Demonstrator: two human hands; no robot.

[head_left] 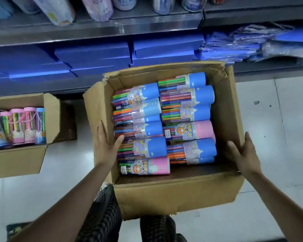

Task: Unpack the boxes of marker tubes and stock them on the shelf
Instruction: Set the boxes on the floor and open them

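Cardboard box, large, open-topped, centre of view above pale tiled floor, just near of shelf. Inside: marker tubes lying flat in two rows, blue and pink caps. Left hand on left wall, fingers straight, thumb hooked inside, pinching wall. Right hand flat against right wall, fingers straight, nothing grasped. Second box at far left, tubes upright. Risk: torn rim and soft walls may buckle under side pressure; box could tilt, tubes spill onto floor.
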